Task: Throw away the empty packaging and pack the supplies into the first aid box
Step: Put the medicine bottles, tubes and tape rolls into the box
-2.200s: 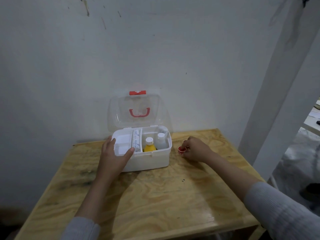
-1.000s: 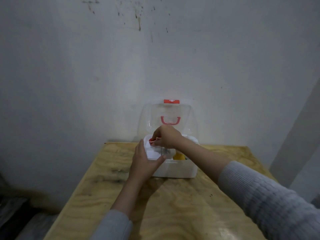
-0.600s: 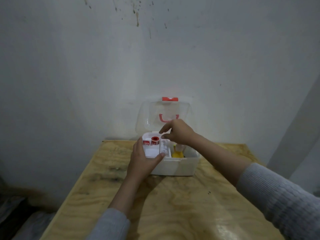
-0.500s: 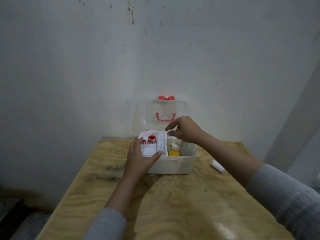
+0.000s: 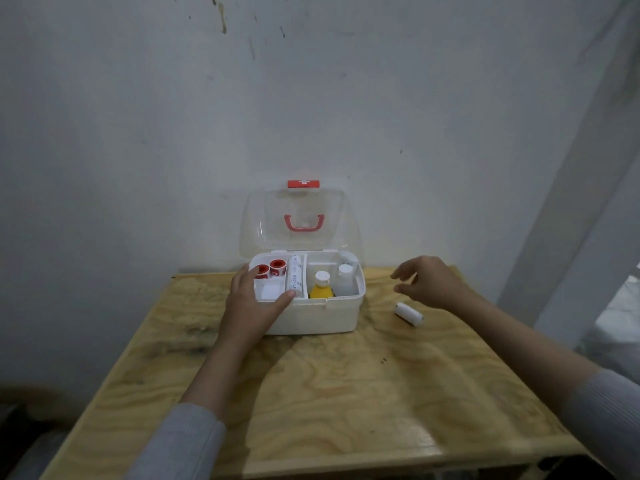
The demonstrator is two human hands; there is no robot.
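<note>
1. The first aid box (image 5: 311,315) sits at centre frame on the wooden table (image 5: 329,393), its clear lid (image 5: 301,220) standing upright against the wall; inside, two red tape rolls (image 5: 270,269) lie in the back-left compartment, a wrapped bandage (image 5: 295,277) lies along a divider, and a yellow bottle (image 5: 321,287) and a clear bottle (image 5: 345,280) stand in the right half.
2. The left hand (image 5: 251,306) rests spread over the box's front-left corner, thumb on the rim, bracing it and holding nothing.
3. The right hand (image 5: 429,284) hovers right of the box, fingers loosely spread and empty.
4. The white roll (image 5: 409,314) is the one supply outside the box; it lies on the table just below and slightly left of the right hand, near but apart from the box's right wall; its long axis runs diagonally from upper left to lower right.
5. The right hand is much the nearer; judging by this, the next move is a short drop onto the roll, fingers closing across its short width, then a carry leftward into the box.
6. No empty packaging is visible in frame.
</note>
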